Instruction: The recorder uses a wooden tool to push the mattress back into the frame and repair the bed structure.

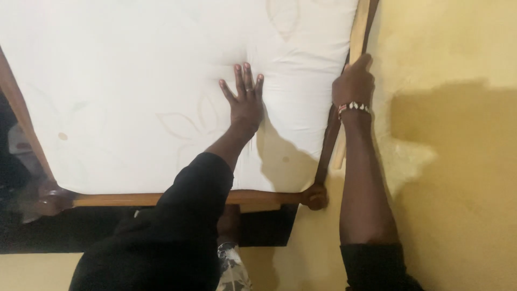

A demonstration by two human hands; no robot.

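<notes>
- A yellow-painted wall (458, 161) fills the right side of the view, and a strip of the same yellow is seen at the bottom left; a dark gap lies below the bed's end.
- Nearest the camera, black sleeves are seen on both arms, the left pushed down to the forearm, the right ending above the elbow.
- A patterned cloth (232, 269) is glimpsed at the bottom edge, between the arms.
- The wooden bed frame (118, 200) is seen as a rail across the lower part, ending in a rounded corner post (315, 197) next to the wall.
- A white mattress (134, 81) with a faint leaf pattern is laid inside the frame and fills the upper left.
- The left hand (245, 99) is pressed flat on the mattress, fingers spread, a ring worn on one finger.
- The right hand (354, 83), a shell bracelet (354, 106) at its wrist, is closed around a pale wooden slat (358, 32) standing between the mattress edge and the wall.
- The frame's dark side rail (328, 140) is seen just beside that slat.
</notes>
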